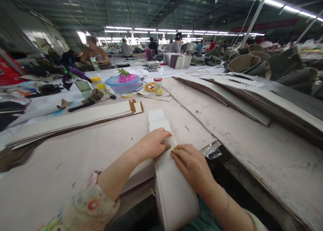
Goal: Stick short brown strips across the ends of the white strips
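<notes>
A long white strip (174, 190) lies over the table's front edge, its lower part curving down toward my lap. Its far end rests on the tabletop, with a stack of white pieces (156, 118) on it. My left hand (157, 143) is closed on the strip's edge, thumb and fingers bent around it. Close beside it, my right hand (188, 158) pinches the strip's right edge, with a small yellowish spot at the index fingertip. The undersides of both hands' fingers are hidden.
Long layered strips (75, 118) lie at left. Beyond are a blue basin (122, 84), a red-lidded jar (158, 87) and a yellow-lidded jar (99, 84). Large stacked sheets (227, 96) cover the right table. A clear plastic piece (212, 151) hangs at the edge. People sit farther back.
</notes>
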{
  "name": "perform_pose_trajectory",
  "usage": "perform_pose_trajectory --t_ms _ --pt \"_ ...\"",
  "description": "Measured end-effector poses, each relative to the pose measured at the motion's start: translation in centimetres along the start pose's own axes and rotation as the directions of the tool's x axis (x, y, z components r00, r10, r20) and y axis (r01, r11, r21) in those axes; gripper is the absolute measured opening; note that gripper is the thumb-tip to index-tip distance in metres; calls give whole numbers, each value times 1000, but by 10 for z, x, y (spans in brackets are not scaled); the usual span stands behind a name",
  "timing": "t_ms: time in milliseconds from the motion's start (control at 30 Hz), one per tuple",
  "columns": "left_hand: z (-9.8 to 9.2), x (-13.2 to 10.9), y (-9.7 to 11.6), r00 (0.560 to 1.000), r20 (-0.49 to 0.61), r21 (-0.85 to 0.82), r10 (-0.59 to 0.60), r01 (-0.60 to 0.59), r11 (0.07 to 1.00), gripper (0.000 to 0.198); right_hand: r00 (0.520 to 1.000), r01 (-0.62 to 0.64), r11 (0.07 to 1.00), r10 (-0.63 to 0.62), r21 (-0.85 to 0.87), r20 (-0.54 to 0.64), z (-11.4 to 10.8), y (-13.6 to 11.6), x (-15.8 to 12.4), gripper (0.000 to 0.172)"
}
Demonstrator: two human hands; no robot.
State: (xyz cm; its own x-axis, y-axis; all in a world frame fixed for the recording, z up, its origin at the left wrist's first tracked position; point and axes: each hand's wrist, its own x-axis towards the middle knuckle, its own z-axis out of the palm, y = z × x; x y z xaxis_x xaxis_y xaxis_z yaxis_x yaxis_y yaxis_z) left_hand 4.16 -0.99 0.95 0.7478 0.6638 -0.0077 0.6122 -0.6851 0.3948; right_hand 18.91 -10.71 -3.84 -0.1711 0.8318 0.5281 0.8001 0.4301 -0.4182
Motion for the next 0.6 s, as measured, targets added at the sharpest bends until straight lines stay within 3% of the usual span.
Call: perform_pose_trajectory --t_ms 600 --pt "-1 -4 13 996 17 85 92 -94 992 28 999 -4 1000 3 -23 -40 2 -2 2 17"
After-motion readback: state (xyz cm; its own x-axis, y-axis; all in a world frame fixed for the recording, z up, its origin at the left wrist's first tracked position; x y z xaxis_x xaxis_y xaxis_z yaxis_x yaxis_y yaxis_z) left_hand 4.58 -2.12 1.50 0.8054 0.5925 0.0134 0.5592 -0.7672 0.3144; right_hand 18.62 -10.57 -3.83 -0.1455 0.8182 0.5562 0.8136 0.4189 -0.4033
